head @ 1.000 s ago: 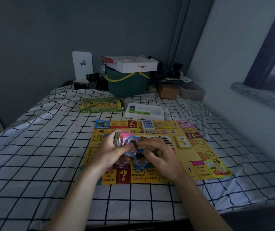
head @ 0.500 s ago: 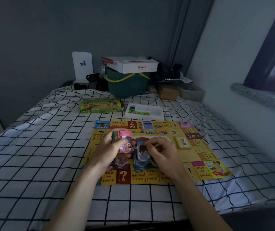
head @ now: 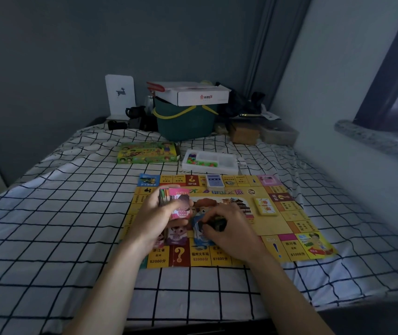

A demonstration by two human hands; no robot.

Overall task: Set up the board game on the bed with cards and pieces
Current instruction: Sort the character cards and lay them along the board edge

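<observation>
My left hand [head: 155, 220] grips the play-money stack [head: 175, 201] above the game board [head: 275, 228] on the bed [head: 48, 213]. My right hand [head: 229, 228] pinches blue notes [head: 199, 232] against the board.

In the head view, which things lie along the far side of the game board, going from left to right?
Green game box → white tray of pieces → brown box → grey container. All lie on the checked bed beyond the game board.
</observation>
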